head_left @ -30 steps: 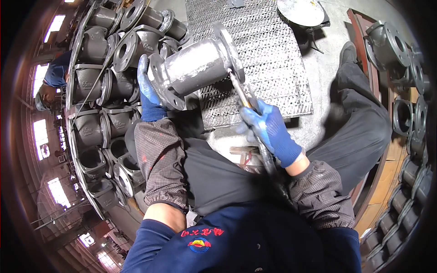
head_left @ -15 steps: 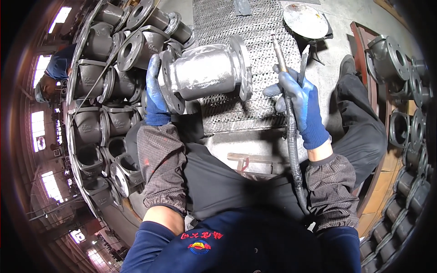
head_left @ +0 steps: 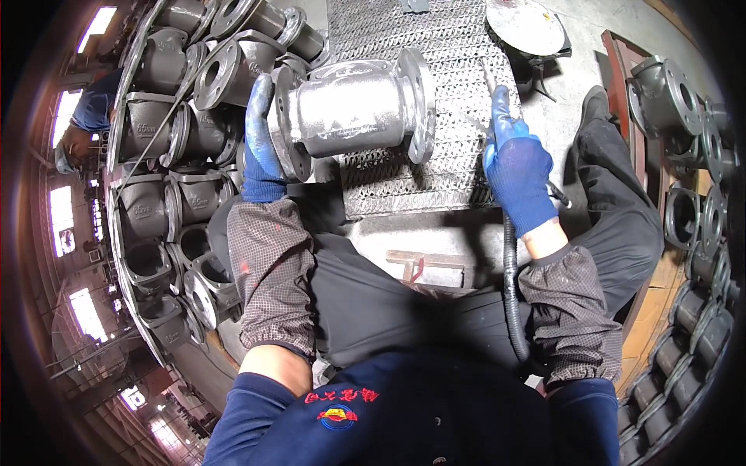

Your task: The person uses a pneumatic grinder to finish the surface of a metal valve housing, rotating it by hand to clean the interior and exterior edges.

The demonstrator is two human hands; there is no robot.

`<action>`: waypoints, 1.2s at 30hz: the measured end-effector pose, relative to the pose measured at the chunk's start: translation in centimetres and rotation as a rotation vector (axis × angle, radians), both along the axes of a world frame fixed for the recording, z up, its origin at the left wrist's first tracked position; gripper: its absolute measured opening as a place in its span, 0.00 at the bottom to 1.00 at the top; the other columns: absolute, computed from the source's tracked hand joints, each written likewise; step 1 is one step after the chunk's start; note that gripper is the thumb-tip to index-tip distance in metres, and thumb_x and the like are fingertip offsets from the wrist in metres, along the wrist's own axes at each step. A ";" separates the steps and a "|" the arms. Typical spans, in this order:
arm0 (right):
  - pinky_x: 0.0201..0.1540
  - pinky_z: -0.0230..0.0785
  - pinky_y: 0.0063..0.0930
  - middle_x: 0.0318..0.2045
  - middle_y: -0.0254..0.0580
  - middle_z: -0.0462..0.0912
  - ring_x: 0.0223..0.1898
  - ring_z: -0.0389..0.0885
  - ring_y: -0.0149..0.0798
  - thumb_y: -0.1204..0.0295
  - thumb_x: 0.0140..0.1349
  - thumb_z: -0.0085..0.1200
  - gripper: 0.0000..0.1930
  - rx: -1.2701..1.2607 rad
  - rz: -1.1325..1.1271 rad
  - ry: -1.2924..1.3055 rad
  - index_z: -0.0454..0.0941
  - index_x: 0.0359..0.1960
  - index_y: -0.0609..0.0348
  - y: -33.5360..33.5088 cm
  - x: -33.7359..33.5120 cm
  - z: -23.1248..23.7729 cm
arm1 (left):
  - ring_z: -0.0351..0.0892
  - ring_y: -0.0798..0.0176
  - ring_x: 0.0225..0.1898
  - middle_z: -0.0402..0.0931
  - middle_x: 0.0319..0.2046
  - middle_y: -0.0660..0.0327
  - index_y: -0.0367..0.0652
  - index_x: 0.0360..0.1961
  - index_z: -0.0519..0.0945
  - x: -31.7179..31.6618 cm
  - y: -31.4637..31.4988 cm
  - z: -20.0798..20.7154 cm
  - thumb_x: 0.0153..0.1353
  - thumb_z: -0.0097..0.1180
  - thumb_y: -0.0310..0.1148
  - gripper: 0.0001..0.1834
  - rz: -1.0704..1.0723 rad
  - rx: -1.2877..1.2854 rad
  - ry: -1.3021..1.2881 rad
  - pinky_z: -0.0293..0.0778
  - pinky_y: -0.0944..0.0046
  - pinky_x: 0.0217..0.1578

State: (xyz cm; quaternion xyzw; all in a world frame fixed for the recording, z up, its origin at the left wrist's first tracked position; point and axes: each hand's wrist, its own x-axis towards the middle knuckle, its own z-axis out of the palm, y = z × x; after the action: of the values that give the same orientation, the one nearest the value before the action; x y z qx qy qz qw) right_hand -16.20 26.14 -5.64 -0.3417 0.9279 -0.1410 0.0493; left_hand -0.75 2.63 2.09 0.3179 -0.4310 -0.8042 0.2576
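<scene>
A grey cast-metal flanged valve body (head_left: 353,113) lies on its side on the ridged metal bench (head_left: 458,167). My left hand (head_left: 263,140), in a blue glove, grips its left flange, the thumb hidden. My right hand (head_left: 519,159), also gloved, holds a slim pen-shaped air tool (head_left: 489,74) with the index finger laid along it. The tool's tip points away from me, right of the valve body's right flange and apart from it. A dark ribbed hose (head_left: 510,291) runs from beneath that hand toward my lap. A short black rod end (head_left: 561,198) sticks out beside the right wrist.
Many similar castings (head_left: 148,128) are stacked on the left, and more castings (head_left: 660,97) stand at the right. A round white-topped stool (head_left: 524,27) is beyond the bench's right corner. A reddish metal frame (head_left: 633,147) runs along the right. Another person (head_left: 89,116) is at far left.
The right hand has turned palm down, its index finger now along the tool. A second pointed rod no longer shows above that hand. The valve body has shifted slightly away from me.
</scene>
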 end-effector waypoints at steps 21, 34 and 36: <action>0.22 0.71 0.44 0.28 0.46 0.78 0.27 0.80 0.45 0.73 0.57 0.47 0.36 0.268 0.015 0.183 0.47 0.68 0.50 -1.4 -1.6 1.0 | 0.71 0.54 0.54 0.69 0.54 0.51 0.42 0.59 0.66 -0.4 -0.1 -0.3 0.61 0.47 0.54 0.32 -0.016 0.022 -0.006 0.68 0.52 0.55; 0.24 0.72 0.47 0.33 0.47 0.78 0.31 0.81 0.45 0.74 0.60 0.43 0.34 0.235 0.060 0.141 0.47 0.68 0.46 -1.0 -2.6 2.0 | 0.68 0.55 0.56 0.68 0.56 0.52 0.42 0.59 0.66 -0.2 0.6 0.4 0.64 0.43 0.51 0.30 -0.004 -0.013 -0.017 0.65 0.54 0.58; 0.20 0.70 0.49 0.31 0.47 0.79 0.28 0.81 0.43 0.75 0.60 0.41 0.33 0.162 0.078 0.179 0.49 0.68 0.46 -1.1 -2.6 2.0 | 0.68 0.55 0.56 0.68 0.56 0.52 0.42 0.59 0.66 -0.3 0.6 0.3 0.64 0.44 0.51 0.30 0.022 -0.021 -0.023 0.65 0.53 0.58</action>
State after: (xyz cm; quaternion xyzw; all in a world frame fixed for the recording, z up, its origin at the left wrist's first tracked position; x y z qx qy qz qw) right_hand -18.78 25.07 -3.63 -0.3838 0.9228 -0.0326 -0.0007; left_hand -1.03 3.25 2.41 0.3292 -0.4390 -0.7930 0.2647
